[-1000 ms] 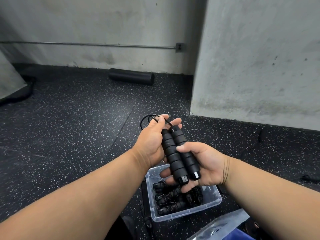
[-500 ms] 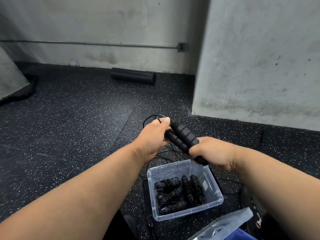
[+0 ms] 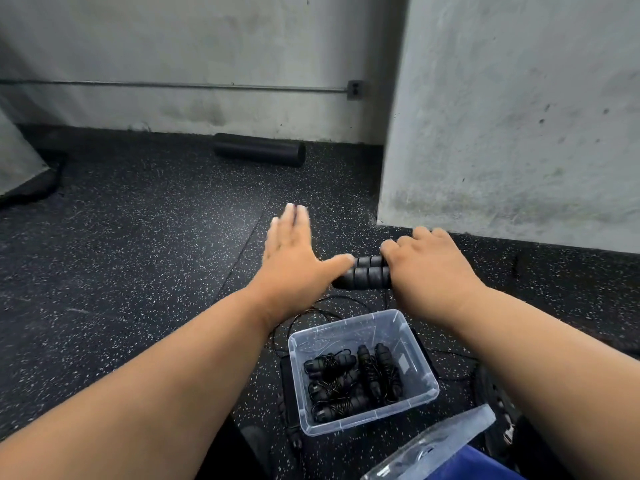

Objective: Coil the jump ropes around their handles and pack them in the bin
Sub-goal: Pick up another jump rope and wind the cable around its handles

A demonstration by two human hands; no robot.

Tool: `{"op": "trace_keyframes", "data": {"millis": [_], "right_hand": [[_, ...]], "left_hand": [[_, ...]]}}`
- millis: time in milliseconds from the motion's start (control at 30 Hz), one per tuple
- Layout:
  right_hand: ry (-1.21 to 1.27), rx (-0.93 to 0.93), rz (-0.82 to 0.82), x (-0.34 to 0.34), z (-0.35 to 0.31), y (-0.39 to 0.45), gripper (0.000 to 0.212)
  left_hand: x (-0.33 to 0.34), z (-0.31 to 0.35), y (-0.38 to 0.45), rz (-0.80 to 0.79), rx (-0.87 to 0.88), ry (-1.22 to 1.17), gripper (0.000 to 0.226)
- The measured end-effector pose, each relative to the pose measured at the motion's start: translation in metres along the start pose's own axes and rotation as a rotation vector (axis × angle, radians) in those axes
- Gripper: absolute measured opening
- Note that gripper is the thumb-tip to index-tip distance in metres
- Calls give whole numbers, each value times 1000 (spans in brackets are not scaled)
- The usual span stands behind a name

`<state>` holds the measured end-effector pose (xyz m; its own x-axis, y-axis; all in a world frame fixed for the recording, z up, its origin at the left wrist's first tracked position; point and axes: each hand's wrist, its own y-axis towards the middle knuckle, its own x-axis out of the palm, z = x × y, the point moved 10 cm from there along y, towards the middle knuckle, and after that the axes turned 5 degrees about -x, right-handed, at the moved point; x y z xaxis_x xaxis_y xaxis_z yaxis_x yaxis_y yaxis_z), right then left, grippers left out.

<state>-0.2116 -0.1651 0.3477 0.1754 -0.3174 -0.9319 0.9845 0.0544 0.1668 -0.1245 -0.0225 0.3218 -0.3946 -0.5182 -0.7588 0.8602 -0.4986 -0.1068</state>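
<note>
A black foam roller (image 3: 259, 149) lies on the speckled floor (image 3: 138, 237) against the concrete wall (image 3: 173, 46), below a thin pipe (image 3: 173, 85) ending at an outlet box (image 3: 355, 89).

Gym or fitness room. Evidence: black rubber flooring (image 3: 138, 237) with white speckles throughout; bare grey concrete wall (image 3: 207, 57) behind it, carrying a metal conduit (image 3: 173, 85) to an outlet box (image 3: 355, 89); black foam roller (image 3: 259, 149) lying at the wall's foot, below that conduit.
</note>
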Motion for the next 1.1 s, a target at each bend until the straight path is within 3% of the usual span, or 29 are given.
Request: {"op": "trace_keyframes", "data": {"millis": [67,133,200,233,300,367,433,500,533,600,633,733,800,867,967,1100], "right_hand": [[-9,-38,46,-7,-4,-1,21],[-4,-94,133,-19,-12,-2,19],[-11,-148,186,-27,-18,-2,18],[-6,-154,200,-28,-18,-1,23],[77,-60,231,-30,-5,-1,49],[342,128,320,-35,19,-5,85],[849,353,338,-20,38,-11,102],[1435,456,115,19,16,-12,100],[1658,397,-75,35,-17,-12,92],[1892,217,-409,50,-78,-21,74],[1943,140,-495,53,-98,-26,61],[1964,157,-482,66,-97,-23,8],[1935,211,-468,73,-74,-19,24],[1746,196,-398,68,-43,-12,32],[1341,54,-278,45,-11,1,46],[975,50,-122,26,5,7,48]], "left_hand": [[24,7,-2,-198,78,26,113],[45,8,-7,-328,85,-46,86],[51,6,-7,-274,80,-37,54],[51,6,-6,-234,85,0,48],[47,9,-3,-182,85,3,42],[38,12,0,-150,65,-163,36],[30,15,3,-156,33,-440,31],[26,21,3,-209,19,-752,28],[23,23,2,-215,18,-848,26],[20,27,0,-221,7,-940,25],[19,28,-1,-233,-2,-964,25],[9,29,0,-303,-15,-1091,24],[1,26,1,-367,-25,-1148,28],[-7,15,4,-353,-27,-1039,35],[-12,-8,9,-223,-19,-583,44],[-3,-19,13,-89,27,-110,61]]}}
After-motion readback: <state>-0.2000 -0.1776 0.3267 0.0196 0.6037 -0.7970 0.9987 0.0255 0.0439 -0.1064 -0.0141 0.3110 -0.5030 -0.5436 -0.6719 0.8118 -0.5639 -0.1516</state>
